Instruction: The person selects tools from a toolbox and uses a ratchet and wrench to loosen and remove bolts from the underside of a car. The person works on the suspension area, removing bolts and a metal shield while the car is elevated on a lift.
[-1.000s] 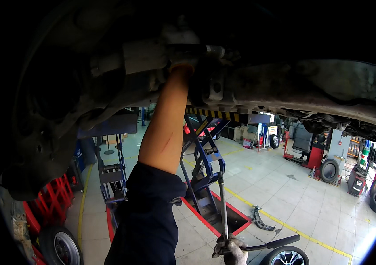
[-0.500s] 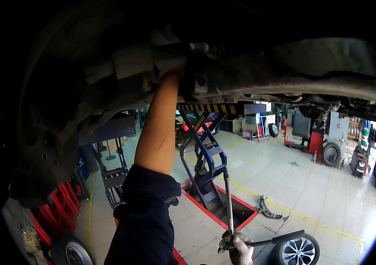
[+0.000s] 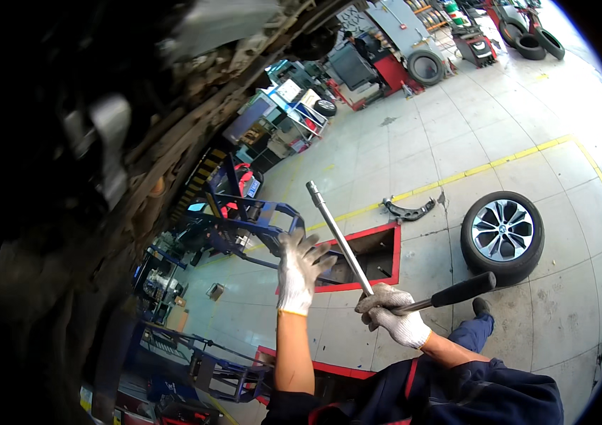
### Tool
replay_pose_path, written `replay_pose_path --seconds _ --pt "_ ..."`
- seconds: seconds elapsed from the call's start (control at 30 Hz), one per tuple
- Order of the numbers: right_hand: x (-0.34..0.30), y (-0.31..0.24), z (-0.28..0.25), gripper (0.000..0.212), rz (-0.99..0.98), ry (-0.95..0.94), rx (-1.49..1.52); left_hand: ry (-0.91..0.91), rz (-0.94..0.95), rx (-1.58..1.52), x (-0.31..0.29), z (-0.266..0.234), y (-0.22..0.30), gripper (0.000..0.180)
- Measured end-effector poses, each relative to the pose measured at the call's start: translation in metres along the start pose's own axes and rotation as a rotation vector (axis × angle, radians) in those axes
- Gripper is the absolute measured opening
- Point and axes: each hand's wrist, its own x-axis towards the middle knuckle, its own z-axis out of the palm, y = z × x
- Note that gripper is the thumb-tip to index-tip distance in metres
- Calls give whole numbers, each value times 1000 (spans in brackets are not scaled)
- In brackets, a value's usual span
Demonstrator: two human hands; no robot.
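Observation:
My right hand (image 3: 394,315), in a white work glove with greyed fingers, is closed around a socket wrench (image 3: 340,239). Its long shiny extension points up and left, ending in a socket, while the black-gripped handle runs to the right. My left hand (image 3: 299,273), gloved too, is raised with fingers spread and nothing in it. It is just left of the extension, apparently not touching it. Above and to the left looms the dark underside of a raised car (image 3: 195,120); much of it is lost in shadow.
A blue scissor lift (image 3: 262,216) stands beyond my left hand, by a red-edged floor pit (image 3: 394,255). A wheel (image 3: 502,237) and a control arm (image 3: 410,211) lie on the tiles. Red-and-grey workshop machines (image 3: 389,74) and loose tyres (image 3: 529,47) are farther back.
My left hand has come down from the car's underside and opened beside the wrench. My right hand, still gripping the wrench, is higher in view. The view has tilted and swung right.

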Motion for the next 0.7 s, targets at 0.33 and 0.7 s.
replay_pose_path --seconds 0.33,0.7 --pt "138 37 -199 30 472 12 227 -217 -224 -647 242 106 -116 56" --pt "312 36 -265 62 544 -154 390 153 45 -441 357 143 -75 51"
